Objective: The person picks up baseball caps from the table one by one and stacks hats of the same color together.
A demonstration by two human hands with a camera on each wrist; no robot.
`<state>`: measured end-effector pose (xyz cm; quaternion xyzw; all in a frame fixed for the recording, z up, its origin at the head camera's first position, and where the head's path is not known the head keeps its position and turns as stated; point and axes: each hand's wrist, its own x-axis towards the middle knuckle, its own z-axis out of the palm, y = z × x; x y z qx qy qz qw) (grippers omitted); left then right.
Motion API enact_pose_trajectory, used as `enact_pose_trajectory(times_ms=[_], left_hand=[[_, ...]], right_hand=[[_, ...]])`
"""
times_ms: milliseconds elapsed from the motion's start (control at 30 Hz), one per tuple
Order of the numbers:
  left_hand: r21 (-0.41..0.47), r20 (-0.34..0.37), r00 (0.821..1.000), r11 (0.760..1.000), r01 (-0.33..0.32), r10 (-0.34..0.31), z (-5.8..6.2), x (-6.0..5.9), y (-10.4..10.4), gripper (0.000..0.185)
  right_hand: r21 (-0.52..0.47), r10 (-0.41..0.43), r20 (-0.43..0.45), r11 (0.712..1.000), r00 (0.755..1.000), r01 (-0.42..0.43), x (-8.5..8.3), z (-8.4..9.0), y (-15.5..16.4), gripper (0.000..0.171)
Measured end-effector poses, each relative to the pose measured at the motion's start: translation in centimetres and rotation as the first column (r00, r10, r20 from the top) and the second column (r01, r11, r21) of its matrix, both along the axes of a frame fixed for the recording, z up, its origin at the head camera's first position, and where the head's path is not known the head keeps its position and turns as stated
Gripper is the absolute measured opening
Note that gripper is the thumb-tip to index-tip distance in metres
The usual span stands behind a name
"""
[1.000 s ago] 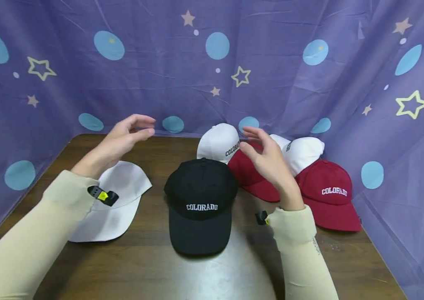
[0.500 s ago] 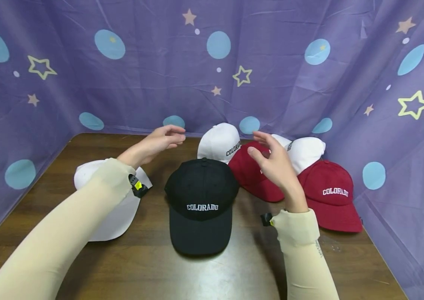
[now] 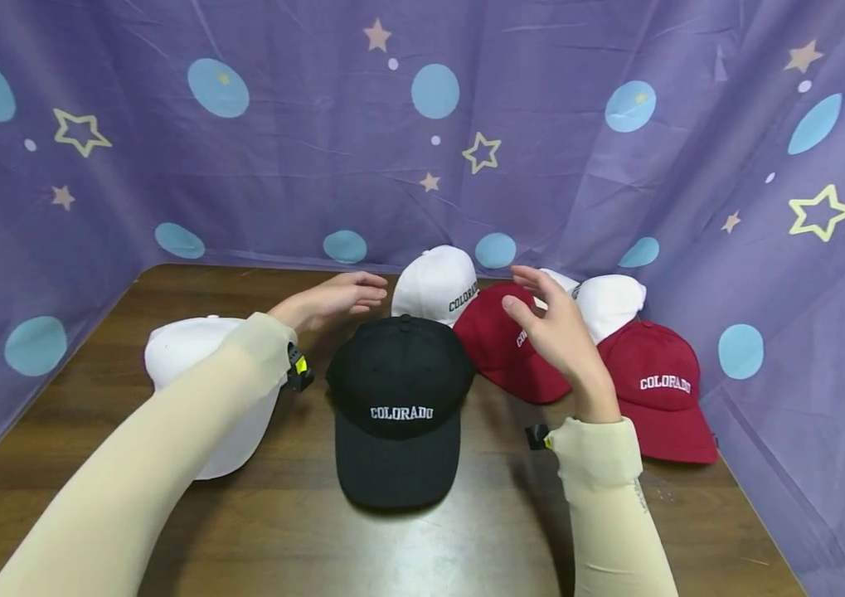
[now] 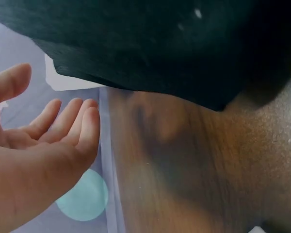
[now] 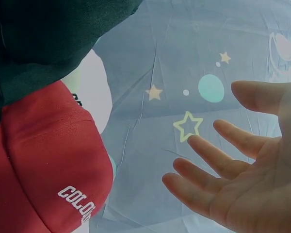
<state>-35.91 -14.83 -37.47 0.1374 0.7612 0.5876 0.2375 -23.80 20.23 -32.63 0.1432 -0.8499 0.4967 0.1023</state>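
My left hand (image 3: 336,298) hovers behind and left of the black cap (image 3: 401,373), its fingertips just short of the white cap (image 3: 433,286) at the back. In the left wrist view its fingers (image 4: 68,121) are relaxed and hold nothing, with the black cap's dark edge above them. Over the red cap (image 3: 504,344) in the middle is my right hand (image 3: 560,332), thumb and fingers spread, nothing between them. The right wrist view has this red cap (image 5: 53,160) left of the hand, with part of the black cap (image 5: 53,39) over it.
Under my left forearm lies another white cap (image 3: 191,352). A second red cap (image 3: 649,385) and a further white cap (image 3: 611,303) sit at the right. All rest on a brown wooden table (image 3: 303,531), with a purple patterned curtain (image 3: 318,124) behind.
My left hand has moved right and down, from above the left white cap toward the back white cap. The right hand has shifted slightly right. The caps have stayed in place.
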Motion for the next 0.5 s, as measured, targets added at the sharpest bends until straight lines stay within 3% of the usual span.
enact_pose_trajectory(times_ms=[200, 367, 500], left_hand=[[0.027, 0.058, 0.997, 0.998, 0.056, -0.058, -1.4, -1.0, 0.3, 0.058], [0.08, 0.123, 0.99, 0.995, 0.053, -0.063, -2.3, -1.7, 0.3, 0.054], [0.084, 0.133, 0.988, 0.995, 0.062, -0.073, -2.6, -2.0, 0.4, 0.052]], right_hand=[[0.0, 0.004, 0.003, 1.0, 1.0, -0.004, 0.3, 0.3, 0.0, 0.052], [-0.004, 0.009, 0.008, 1.0, 1.0, -0.009, 0.3, 0.4, 0.0, 0.052], [-0.03, 0.016, 0.011, 0.999, 1.0, -0.015, 0.3, 0.4, 0.1, 0.052]])
